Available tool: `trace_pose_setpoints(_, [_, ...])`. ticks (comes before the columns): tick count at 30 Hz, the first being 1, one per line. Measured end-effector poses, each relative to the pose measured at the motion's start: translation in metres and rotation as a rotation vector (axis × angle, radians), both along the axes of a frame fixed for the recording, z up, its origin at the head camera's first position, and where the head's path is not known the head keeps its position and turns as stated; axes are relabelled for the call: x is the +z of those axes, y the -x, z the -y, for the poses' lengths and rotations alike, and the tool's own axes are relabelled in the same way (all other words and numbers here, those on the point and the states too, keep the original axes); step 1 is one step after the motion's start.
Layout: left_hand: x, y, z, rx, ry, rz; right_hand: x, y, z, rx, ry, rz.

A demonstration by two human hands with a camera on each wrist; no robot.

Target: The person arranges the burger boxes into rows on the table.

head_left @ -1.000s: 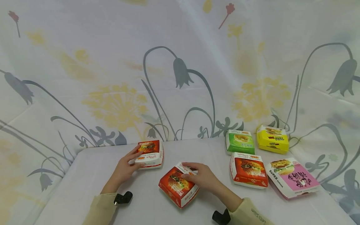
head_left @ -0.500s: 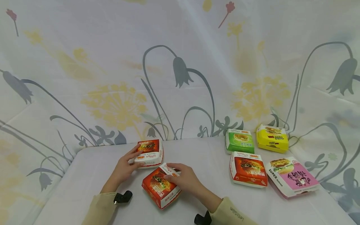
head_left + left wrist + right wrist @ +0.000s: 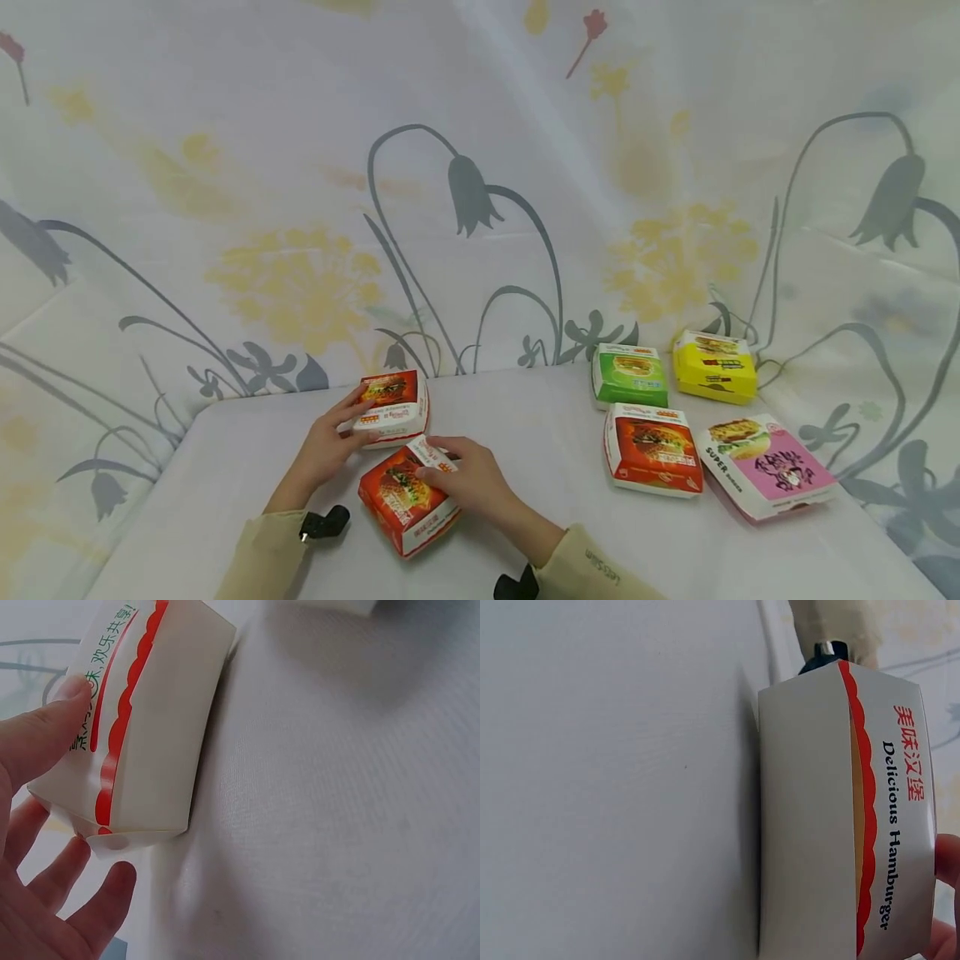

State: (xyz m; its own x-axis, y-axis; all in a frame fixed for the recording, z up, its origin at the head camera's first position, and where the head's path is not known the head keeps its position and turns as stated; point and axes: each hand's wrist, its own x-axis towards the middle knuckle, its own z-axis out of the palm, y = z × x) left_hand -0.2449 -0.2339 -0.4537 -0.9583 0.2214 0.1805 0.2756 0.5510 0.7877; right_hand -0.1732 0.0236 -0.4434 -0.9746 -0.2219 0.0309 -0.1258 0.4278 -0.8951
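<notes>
Red "Delicious Hamburger" box point(image 3: 405, 500): located front ctr of tabletop, set at an angle, printed lid up. Right hand point(image 3: 468, 479) grips it at far R corner, thumb on lid, other fingers mostly hidden in head view; R wrist view confirms fingertips at box edge. Side panel w/ red scalloped band.

Red-and-white burger box point(image 3: 393, 408): just beyond the first, flat on table, lid up. Left hand point(image 3: 326, 446) holds its L end, thumb against box, fingers spread apart per L wrist view. Green lettering & red scalloped band noted on that side.

R side of table, well apart from hands, 4 units: green burger box point(image 3: 630, 375) & yellow burger box point(image 3: 715, 367) at rear; second red burger box point(image 3: 654, 450) & pink-and-white "SUPER" box point(image 3: 768, 468) in front, latter angled.

Both arms in cream sleeves point(image 3: 262, 554), dark lettering on R one; blk device point(image 3: 325, 522) nr L wrist, similar nr R. Surface: white tabletop point(image 3: 562, 533). Bkgd: pale curtain point(image 3: 300, 167), grey & yellow floral print.
</notes>
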Motion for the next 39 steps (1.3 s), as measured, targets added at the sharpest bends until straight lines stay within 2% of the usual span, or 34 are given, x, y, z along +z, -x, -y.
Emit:
trace_pose_setpoints(7, [0.0,0.003,0.0,-0.001,-0.005,-0.005,-0.004,0.001,0.009,-0.034,0.009,-0.012])
trace_pose_setpoints(16, [-0.001,0.001,-0.002,-0.004,-0.021,-0.004,-0.006,0.001,0.013,-0.048,0.001,-0.029])
trace_pose_setpoints(20, [0.001,-0.002,-0.001,-0.006,0.019,-0.025,-0.007,0.001,0.014,-0.055,-0.005,-0.047])
trace_pose_setpoints(24, [0.005,-0.01,0.004,0.001,0.072,-0.048,-0.006,0.001,0.014,-0.051,0.0,-0.061])
trace_pose_setpoints(26, [0.007,-0.015,0.009,0.009,0.07,-0.064,-0.006,0.0,0.014,-0.052,0.003,-0.055])
trace_pose_setpoints(31, [0.009,-0.031,0.017,0.086,0.055,-0.12,-0.005,-0.001,0.015,-0.057,0.003,-0.047])
trace_pose_setpoints(35, [0.015,-0.045,0.016,0.163,0.068,-0.1,-0.005,-0.001,0.015,-0.06,0.001,-0.047])
trace_pose_setpoints(39, [0.019,-0.062,0.01,0.167,0.055,-0.07,-0.006,-0.001,0.016,-0.064,0.002,-0.05])
